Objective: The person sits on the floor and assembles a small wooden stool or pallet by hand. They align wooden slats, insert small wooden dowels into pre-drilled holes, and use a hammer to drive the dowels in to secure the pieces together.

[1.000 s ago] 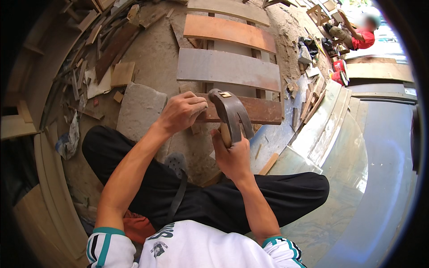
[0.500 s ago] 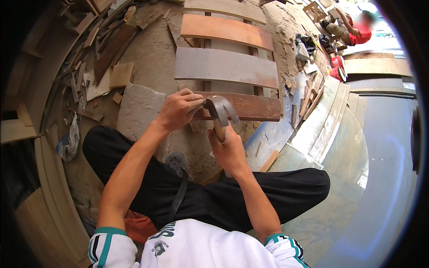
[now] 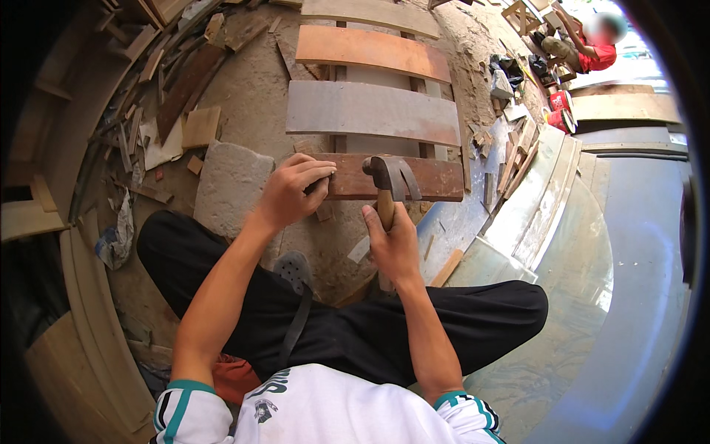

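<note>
My right hand (image 3: 394,246) grips the wooden handle of a claw hammer (image 3: 387,180), whose steel head is low over the nearest reddish-brown wooden slat (image 3: 433,179). My left hand (image 3: 290,192) pinches something small, probably a nail, against the left end of that slat; the nail itself is too small to make out. The slat lies across two lengthwise rails with a grey slat (image 3: 370,112) and an orange-brown slat (image 3: 370,52) beyond it. I sit on the ground with my black-trousered legs (image 3: 355,325) crossed.
A flat grey stone slab (image 3: 229,185) lies left of my left hand. Scrap wood and offcuts (image 3: 170,111) litter the dirt at left. Curved boards and large blue-grey panels (image 3: 592,259) lie at right. Another person in a red top (image 3: 592,48) crouches far off at the upper right.
The hammer has swung down from a raised, tilted position until its head is just above the near slat. My left hand has stayed at the slat's left end.
</note>
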Available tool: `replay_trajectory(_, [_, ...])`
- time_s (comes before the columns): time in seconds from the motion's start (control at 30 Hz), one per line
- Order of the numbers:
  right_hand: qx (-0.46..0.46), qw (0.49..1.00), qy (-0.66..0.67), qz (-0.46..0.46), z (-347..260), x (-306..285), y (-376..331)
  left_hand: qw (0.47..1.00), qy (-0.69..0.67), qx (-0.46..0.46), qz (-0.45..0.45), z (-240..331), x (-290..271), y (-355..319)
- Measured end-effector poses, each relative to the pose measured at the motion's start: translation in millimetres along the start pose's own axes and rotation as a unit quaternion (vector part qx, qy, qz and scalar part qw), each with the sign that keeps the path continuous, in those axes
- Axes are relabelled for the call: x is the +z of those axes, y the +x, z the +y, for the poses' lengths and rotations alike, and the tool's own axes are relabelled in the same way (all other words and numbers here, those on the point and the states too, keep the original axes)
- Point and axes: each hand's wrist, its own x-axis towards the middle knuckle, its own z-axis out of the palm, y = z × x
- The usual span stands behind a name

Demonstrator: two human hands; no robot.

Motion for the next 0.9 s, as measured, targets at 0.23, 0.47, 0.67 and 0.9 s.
replay_trajectory(0.23, [-0.075, 0.997, -0.025, 0.024, 14.4, 8.5, 14.2, 0.987, 0.125, 0.019, 0.101, 8.1, 22.9, -7.7])
replay_trajectory(0.47, [-0.063, 0.998, -0.019, 0.022, 22.2, 16.0, 15.3, 0.970, 0.201, 0.071, 0.114, 5.4, 30.1, -9.3])
replay_trajectory(0.67, [-0.078, 0.997, -0.021, 0.001, 20.1, 17.2, 18.3, 0.966, 0.214, 0.100, 0.107, 1.5, 28.4, -4.2])
replay_trajectory(0.9, [-0.051, 0.999, 0.008, -0.012, 20.3, 11.6, 23.7, 0.975, 0.177, 0.099, 0.091, -2.8, 24.3, -1.8])
